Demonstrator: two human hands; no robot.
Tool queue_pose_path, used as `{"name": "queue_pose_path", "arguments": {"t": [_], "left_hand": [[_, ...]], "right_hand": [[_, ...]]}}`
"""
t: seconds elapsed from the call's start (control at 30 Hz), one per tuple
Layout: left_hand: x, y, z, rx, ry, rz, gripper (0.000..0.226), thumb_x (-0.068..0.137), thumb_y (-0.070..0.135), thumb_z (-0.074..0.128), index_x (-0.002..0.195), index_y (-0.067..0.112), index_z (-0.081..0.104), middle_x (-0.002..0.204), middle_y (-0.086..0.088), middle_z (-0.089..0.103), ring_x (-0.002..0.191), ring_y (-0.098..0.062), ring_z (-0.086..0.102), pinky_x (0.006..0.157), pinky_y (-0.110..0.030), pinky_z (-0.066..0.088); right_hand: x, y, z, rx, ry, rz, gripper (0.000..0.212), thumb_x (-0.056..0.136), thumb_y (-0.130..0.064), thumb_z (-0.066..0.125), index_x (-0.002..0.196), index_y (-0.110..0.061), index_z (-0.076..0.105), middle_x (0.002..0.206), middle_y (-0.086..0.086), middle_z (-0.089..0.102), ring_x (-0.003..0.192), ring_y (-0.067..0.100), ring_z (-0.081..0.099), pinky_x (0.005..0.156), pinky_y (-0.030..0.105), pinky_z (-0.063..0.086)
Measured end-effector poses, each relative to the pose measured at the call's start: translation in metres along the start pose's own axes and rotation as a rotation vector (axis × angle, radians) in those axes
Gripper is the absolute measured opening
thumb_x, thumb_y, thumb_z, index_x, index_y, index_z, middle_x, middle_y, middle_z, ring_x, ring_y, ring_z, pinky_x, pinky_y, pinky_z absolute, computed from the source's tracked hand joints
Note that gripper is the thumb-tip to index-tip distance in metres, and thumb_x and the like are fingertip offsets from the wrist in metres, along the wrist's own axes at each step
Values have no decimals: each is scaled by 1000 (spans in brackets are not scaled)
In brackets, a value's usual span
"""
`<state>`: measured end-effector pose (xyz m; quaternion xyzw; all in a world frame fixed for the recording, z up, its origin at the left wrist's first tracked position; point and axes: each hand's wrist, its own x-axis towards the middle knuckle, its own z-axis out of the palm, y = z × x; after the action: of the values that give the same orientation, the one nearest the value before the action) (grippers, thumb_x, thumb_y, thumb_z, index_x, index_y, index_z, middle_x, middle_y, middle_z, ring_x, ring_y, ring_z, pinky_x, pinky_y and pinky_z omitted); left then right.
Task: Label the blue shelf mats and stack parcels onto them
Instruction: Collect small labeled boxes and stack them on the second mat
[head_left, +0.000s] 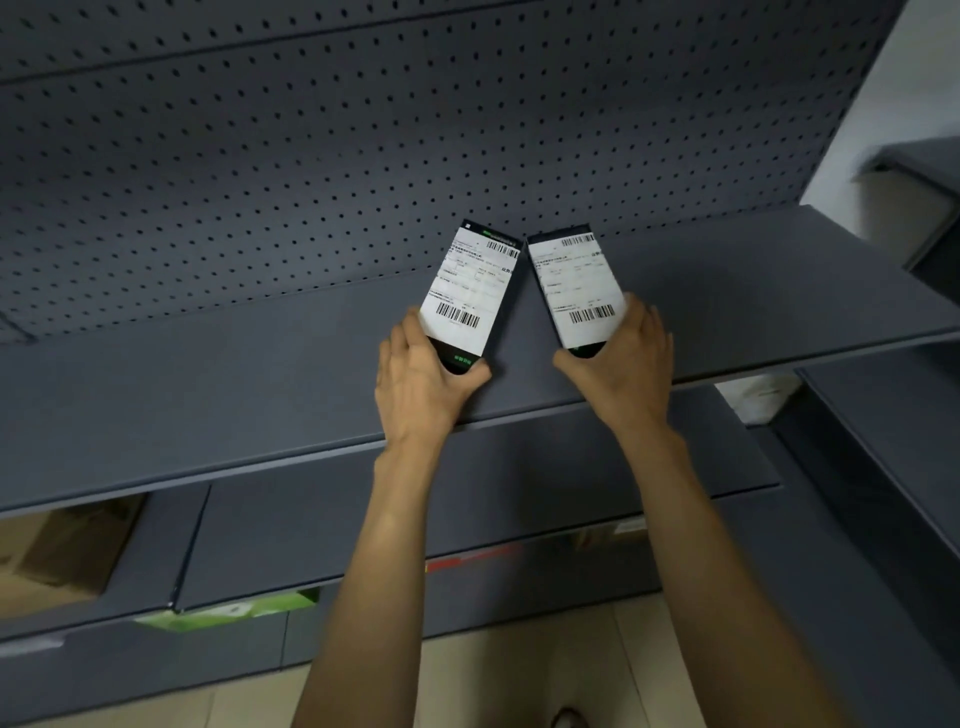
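Two dark parcels with white barcode labels are over the grey-blue shelf (208, 395). My left hand (421, 384) grips the near end of the left parcel (470, 293). The near end of the right parcel (576, 288) is in my right hand (623, 364). Both parcels point away from me toward the pegboard and their far corners almost touch. Whether they rest flat on the shelf or are tilted up I cannot tell. No separate blue mat or mat label is visible.
A perforated pegboard back wall (311, 156) rises behind the shelf. Lower shelves (467, 519) step out toward me, with a cardboard box (62, 556) at lower left and a green-and-white package (228, 613) beneath. Another shelf unit (909, 415) stands to the right.
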<state>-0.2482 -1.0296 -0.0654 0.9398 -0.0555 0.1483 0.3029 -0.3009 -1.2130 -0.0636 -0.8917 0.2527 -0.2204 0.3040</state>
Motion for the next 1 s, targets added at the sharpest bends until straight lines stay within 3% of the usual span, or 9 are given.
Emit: {"name": "queue_pose_path", "arguments": {"t": [0.1, 0.27, 0.63, 0.77, 0.9, 1.0], "left_hand": [[-1, -30, -28, -30, 65, -64, 89, 67, 46, 78, 140, 14, 38, 127, -6, 52, 117, -29, 51, 82, -47, 49], [-10, -92, -90, -36, 179, -161, 89, 69, 41, 80, 142, 14, 37, 128, -6, 53, 113, -31, 55, 78, -46, 49], [-80, -270, -260, 118, 461, -392, 88, 70, 45, 78, 143, 17, 37, 129, -4, 55, 108, -28, 57, 76, -40, 47], [-125, -342, -331, 213, 551, -484, 91, 71, 48, 75, 145, 18, 33, 133, -3, 52, 110, -26, 56, 75, -35, 45], [-182, -405, -400, 304, 629, -596, 89, 72, 51, 73, 143, 14, 35, 129, -4, 55, 101, -25, 60, 75, -42, 54], [-229, -445, -445, 337, 724, -702, 83, 72, 48, 74, 139, 17, 38, 126, 0, 56, 96, -21, 61, 71, -36, 52]], "right_hand": [[-9, -33, 12, 80, -12, -55, 89, 66, -39, 76, 140, -9, 37, 133, 9, 51, 126, 28, 46, 110, 49, 34], [-44, -102, 51, 185, -105, -159, 82, 64, -36, 77, 134, -11, 42, 123, 6, 56, 114, 27, 53, 98, 46, 45], [-185, -283, 159, 228, -372, -472, 91, 67, -41, 78, 142, -11, 35, 131, 8, 55, 120, 29, 50, 102, 42, 41], [-264, -359, 196, 282, -487, -608, 94, 68, -43, 78, 144, -11, 33, 133, 9, 53, 121, 30, 50, 101, 40, 39], [-353, -429, 229, 339, -605, -727, 95, 68, -45, 76, 145, -9, 32, 135, 12, 52, 122, 32, 49, 101, 42, 41], [-423, -476, 248, 383, -716, -817, 95, 70, -47, 76, 145, -10, 32, 135, 12, 52, 123, 32, 48, 98, 41, 42]]}}
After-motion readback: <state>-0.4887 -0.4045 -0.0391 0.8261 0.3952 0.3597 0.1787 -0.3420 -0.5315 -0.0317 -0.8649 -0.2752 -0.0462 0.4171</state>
